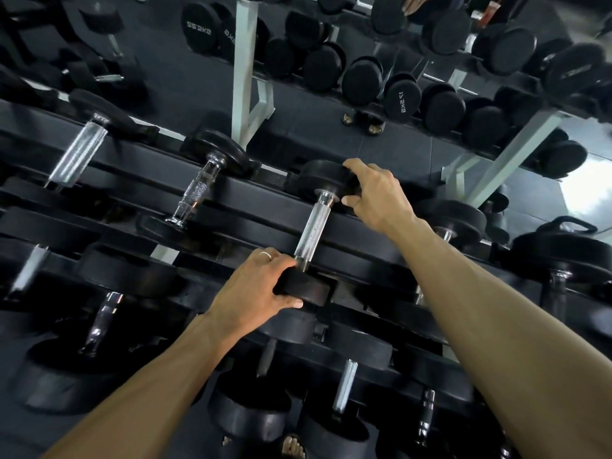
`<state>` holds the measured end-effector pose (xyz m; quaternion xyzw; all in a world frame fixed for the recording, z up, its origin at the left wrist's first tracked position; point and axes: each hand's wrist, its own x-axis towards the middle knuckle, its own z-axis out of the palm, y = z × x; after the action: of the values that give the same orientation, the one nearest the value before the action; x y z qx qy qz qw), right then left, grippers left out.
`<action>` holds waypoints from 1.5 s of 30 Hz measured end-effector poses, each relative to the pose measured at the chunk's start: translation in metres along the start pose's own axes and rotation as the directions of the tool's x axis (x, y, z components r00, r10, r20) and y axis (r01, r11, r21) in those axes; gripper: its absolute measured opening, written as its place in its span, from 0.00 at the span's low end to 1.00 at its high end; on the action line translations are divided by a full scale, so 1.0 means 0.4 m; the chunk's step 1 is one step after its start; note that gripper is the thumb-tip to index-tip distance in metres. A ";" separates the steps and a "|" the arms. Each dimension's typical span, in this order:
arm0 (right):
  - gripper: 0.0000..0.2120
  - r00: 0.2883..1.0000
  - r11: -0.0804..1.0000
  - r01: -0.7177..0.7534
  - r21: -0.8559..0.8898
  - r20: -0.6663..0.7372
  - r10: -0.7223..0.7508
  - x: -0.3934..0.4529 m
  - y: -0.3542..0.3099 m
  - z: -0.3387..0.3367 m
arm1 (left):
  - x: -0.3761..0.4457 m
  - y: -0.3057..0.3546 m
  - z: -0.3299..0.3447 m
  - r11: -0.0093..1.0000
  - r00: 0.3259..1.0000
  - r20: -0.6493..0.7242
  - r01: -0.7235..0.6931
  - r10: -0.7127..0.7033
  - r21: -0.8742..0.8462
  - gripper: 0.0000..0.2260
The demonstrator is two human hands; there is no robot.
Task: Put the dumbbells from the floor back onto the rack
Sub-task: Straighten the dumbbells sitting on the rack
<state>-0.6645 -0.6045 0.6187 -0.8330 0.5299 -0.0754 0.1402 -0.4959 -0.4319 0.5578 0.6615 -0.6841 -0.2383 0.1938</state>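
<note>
Dumbbell [313, 226] sits across the top tier of the rack [258, 197], knurled handle bridging the two black rails, one head on each side. Left hand [256, 288] grips the near head, fingers curled over its top edge and thumb under the rim; a ring [266, 255] shows on one finger. Right hand [374, 193] grips the far head, fingers wrapped over its top and thumb by the handle collar. Holding both heads rather than the bar makes sense: the handle has to drop between the rails, so the hands stay clear of the pinch point and can steer each end. Judgement: placement step is nearly done, weight looks mostly carried by the rack, likely just final seating and alignment left. Neighbours on the rack: another dumbbell [198, 190] just left of the held one on the same tier, one more just right of it, partly hidden by the right forearm. Lower tiers below hold more. Beyond the rack a mirror [381, 77] reflects rows of dumbbells. Cannot tell whether any remain on the floor. Risk: fingers caught between head and rail on release.
</note>
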 end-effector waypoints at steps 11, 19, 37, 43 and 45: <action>0.32 0.999 0.997 0.047 -0.061 0.004 -0.047 -0.020 -0.022 -0.007 | -0.012 0.005 -0.020 0.994 0.998 0.059 -0.009 0.002 0.110 0.34; 0.32 0.988 0.988 0.154 -0.020 -0.017 -0.154 -0.010 -0.150 -0.005 | -0.073 -0.032 -0.114 0.985 0.998 0.026 0.048 -0.053 0.163 0.35; 0.28 0.996 0.998 -0.042 0.050 0.084 0.037 0.203 -0.431 0.166 | -0.035 -0.409 -0.295 0.986 0.999 -0.005 0.039 -0.038 0.162 0.37; 0.13 0.993 0.998 -0.021 0.055 0.120 0.014 0.239 -0.424 0.186 | -0.008 -0.452 -0.282 0.995 0.997 -0.065 0.048 -0.042 0.091 0.25; 0.15 0.991 0.999 0.003 0.047 0.132 -0.010 0.249 -0.429 0.180 | -0.005 -0.448 -0.281 0.995 0.997 -0.046 0.057 -0.053 0.080 0.25</action>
<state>-0.4544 -0.6152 0.6018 -0.8344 0.5148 -0.0328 0.1944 -0.2850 -0.4397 0.5446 0.6926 -0.6702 -0.2010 0.1753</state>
